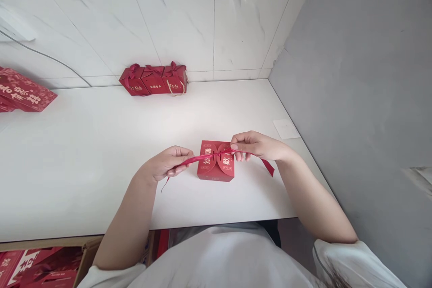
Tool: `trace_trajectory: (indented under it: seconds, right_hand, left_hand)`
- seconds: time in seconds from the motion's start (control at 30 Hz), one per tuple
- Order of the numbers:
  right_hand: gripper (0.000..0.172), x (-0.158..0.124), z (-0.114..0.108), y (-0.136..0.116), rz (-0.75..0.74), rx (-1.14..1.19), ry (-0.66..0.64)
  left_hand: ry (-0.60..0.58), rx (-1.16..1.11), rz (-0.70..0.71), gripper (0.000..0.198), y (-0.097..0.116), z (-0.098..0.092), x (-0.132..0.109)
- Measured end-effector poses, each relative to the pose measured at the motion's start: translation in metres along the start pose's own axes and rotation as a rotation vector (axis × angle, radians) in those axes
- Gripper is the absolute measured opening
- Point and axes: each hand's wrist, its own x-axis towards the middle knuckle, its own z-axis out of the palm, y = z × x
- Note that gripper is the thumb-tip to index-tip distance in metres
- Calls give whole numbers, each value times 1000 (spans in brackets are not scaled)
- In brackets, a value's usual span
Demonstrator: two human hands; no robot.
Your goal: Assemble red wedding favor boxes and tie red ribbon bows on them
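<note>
A small red box [216,172] with gold lettering and a flap closure on top rests on the white table in front of me. A red ribbon [199,159] passes through the slots at the middle of its top. My left hand [172,162] is closed on the ribbon to the left of the box, a thin end hanging below the fingers. On the other side, my right hand [248,145] pinches the ribbon at the box's right edge, and its loose end droops to the right. Between the hands the ribbon looks stretched.
Three red boxes with bows [154,82] stand in a row by the tiled wall. Red packages [25,91] lie at the far left. A white paper square [286,129] is near the right wall. A carton [88,252] of red packaging sits below the table's front edge.
</note>
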Motion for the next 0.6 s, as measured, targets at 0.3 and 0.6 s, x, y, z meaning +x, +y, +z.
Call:
trace_trajectory:
  seconds: [0.3, 0.6]
  right_hand:
    - [24, -1, -3, 5, -31, 60, -27]
    - [42, -5, 8, -9, 79, -107, 2]
  left_hand:
    - [184, 329, 136, 35, 3, -1, -5]
    - [339, 658, 392, 20, 5, 38, -8]
